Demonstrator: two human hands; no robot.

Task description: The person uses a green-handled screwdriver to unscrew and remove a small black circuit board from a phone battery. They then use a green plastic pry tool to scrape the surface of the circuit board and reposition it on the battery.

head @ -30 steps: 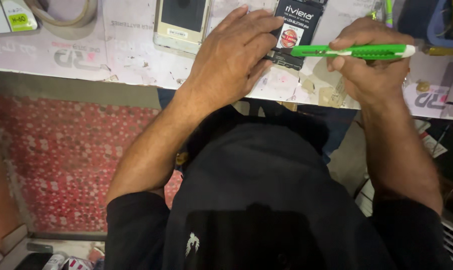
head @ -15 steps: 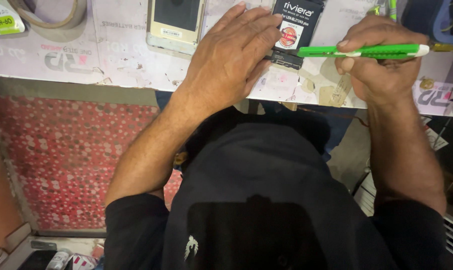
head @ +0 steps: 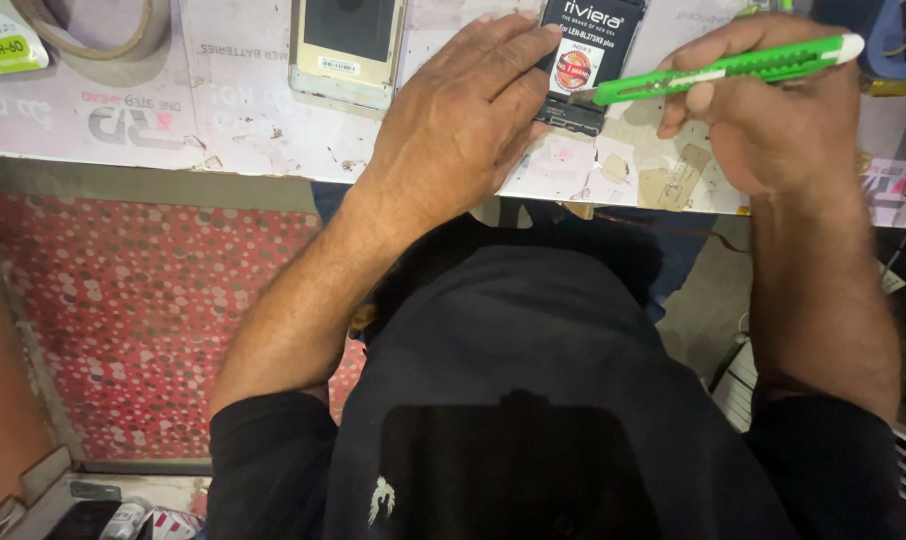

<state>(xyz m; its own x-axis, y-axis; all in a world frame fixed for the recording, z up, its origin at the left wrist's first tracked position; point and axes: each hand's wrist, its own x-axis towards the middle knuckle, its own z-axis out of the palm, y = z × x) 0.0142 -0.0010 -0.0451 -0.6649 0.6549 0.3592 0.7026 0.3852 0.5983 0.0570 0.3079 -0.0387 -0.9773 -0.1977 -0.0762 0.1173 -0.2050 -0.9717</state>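
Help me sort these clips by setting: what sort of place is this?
Probably a phone repair bench. A gold phone lies on the worn counter, the left hand steadies a black phone battery, and the right hand holds a green utility knife at its lower edge.

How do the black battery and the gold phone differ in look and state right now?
The battery is black with a round red sticker; the phone is gold with a dark middle panel. The left hand presses on the battery, while the phone lies untouched beside it. The green knife in the right hand points at the battery's lower edge, not the phone. Both lie flat on the worn white table.
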